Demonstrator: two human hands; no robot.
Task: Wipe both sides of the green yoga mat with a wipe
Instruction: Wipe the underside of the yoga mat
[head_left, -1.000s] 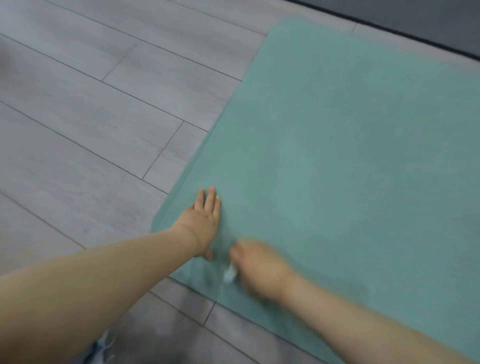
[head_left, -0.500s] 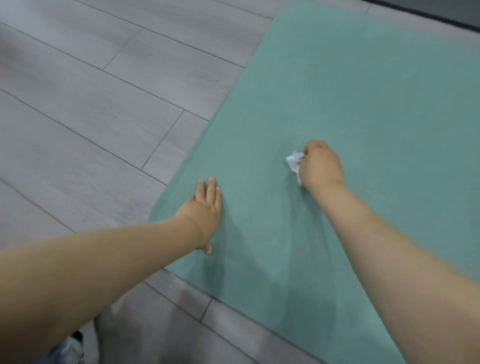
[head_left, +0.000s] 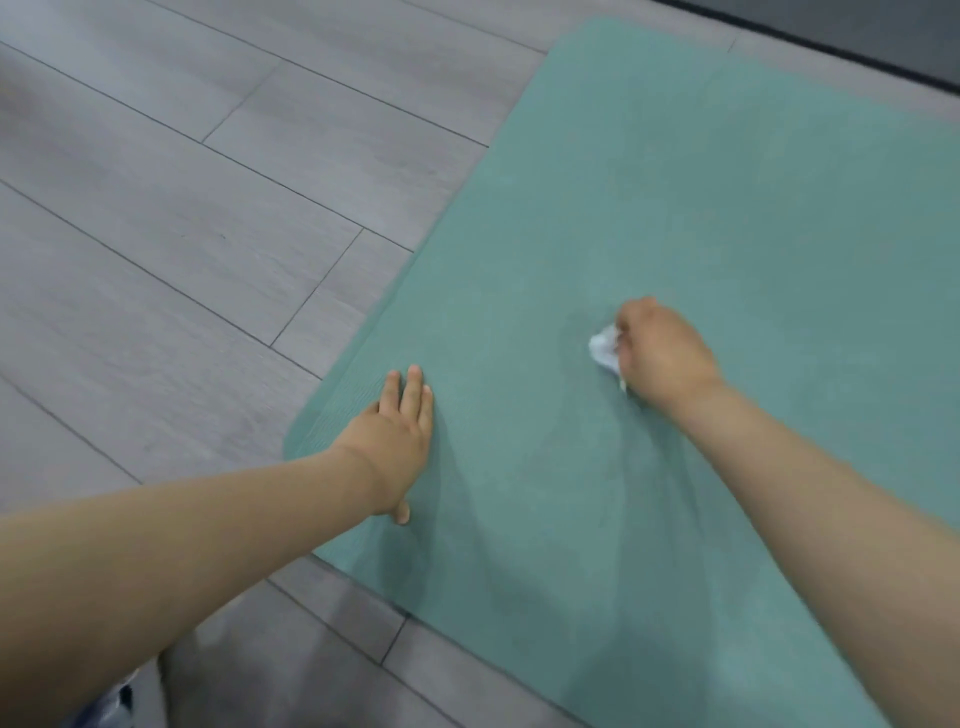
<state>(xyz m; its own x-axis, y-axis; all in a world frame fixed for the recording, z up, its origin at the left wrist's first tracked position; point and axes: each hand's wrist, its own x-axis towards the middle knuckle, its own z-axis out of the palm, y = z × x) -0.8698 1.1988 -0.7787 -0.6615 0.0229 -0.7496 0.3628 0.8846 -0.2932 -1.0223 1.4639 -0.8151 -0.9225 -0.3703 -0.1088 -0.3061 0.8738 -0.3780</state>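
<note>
Fingers of the right hand (head_left: 662, 353) clutch the crumpled wipe (head_left: 603, 349), now further up the green yoga mat (head_left: 727, 208) from the flat, bracing left hand (head_left: 397, 441), so wiping of this side continues.

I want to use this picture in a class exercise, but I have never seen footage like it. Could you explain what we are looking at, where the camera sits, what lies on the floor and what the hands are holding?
There is no machine here: a person works with two bare hands, and a camera worn on the head looks forward and down, so both forearms reach in from the bottom. A green yoga mat lies flat on a grey plank floor. The left hand rests flat, fingers straight, near the mat's corner, probably steadying it. The right hand grips a crumpled white wipe against the mat, further in. A dark strip crosses the top right; what it is cannot be told.
</note>
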